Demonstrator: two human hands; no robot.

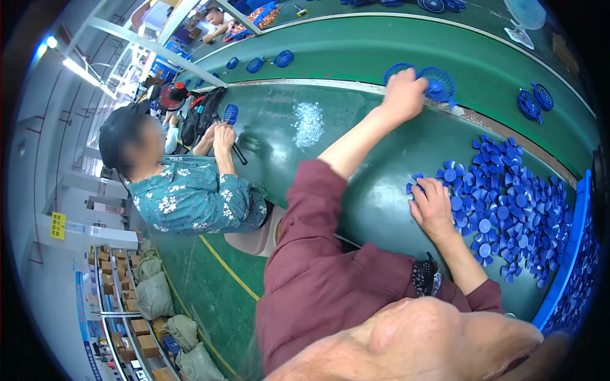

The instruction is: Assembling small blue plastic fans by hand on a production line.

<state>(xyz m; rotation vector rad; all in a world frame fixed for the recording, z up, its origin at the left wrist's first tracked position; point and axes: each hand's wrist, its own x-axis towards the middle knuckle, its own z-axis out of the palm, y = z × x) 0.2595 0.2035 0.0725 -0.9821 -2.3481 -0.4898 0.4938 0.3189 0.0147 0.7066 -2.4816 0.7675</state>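
At the near edge of the green conveyor belt, my left hand [405, 96] is closed on a blue slotted basket [438, 84], blurred by motion. Part of a second blue rim [395, 71] shows behind its fingers. Lower and to the right, my right hand [433, 206] rests on the dark green worktable [375, 213], fingers slightly spread. Its fingertips touch small blue caps at the left end of a large pile of blue finned caps [508, 197]. Whether any cap lies under the palm is hidden.
A blue tray [572, 273] of more caps borders the pile on the right. Small clear parts [309, 125] lie heaped farther left. A co-worker [184, 184] sits at left, handling a blue basket [230, 114]. More blue baskets [530, 105] ride the belt; a fan [525, 19] stands beyond.
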